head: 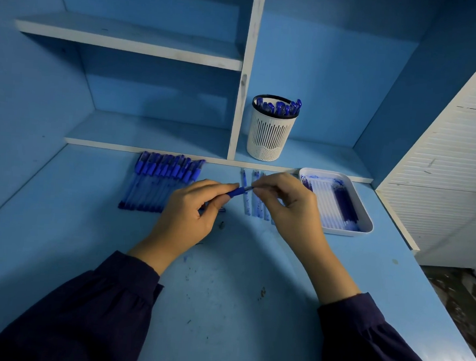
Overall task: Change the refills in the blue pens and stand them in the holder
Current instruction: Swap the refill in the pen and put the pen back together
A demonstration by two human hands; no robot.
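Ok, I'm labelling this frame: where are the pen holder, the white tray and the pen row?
pen holder (269, 137): head view, slatted wall.
white tray (346, 233): head view, front wall.
pen row (155, 183): head view, middle barrels.

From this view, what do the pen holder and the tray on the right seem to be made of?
The pen holder looks like matte white moulded plastic: thin slots and a mesh base, with a dark rim. The tray seems glossy white plastic: rounded corners, soft shine, blue ink stains.

Blue desk (222, 306) — pens (160, 183), refills (248, 203), white tray (348, 232)
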